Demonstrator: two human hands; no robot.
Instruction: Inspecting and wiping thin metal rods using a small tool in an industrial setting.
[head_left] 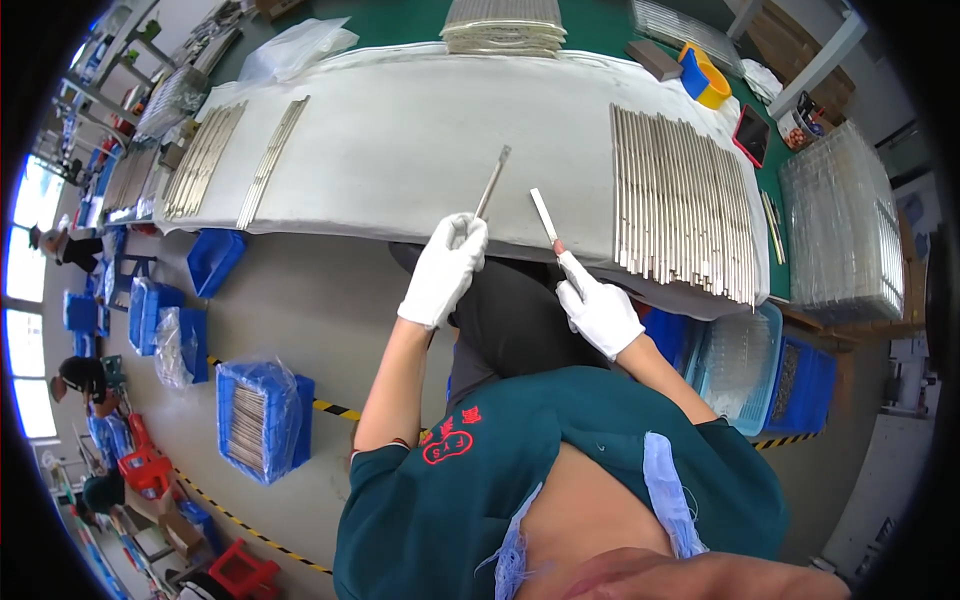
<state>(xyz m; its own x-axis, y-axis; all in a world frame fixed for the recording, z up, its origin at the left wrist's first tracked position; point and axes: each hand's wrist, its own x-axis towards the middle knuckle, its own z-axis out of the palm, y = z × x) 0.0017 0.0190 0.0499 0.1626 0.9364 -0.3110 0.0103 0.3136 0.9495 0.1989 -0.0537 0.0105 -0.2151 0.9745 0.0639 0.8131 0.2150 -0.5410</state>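
My left hand, in a white glove, grips the near end of a thin flat metal strip that points up over the white-covered table. In its own white glove, my right hand holds a short white flat tool between the fingertips, tip aimed toward the strip. The two lie a short gap apart, not touching. A wide row of several metal strips lies on the cloth to the right of my right hand.
More metal strips lie at the table's left, and a stack of trays at the far edge. Clear plastic trays stand at the right. Blue bins sit on the floor at left. Other people work at far left.
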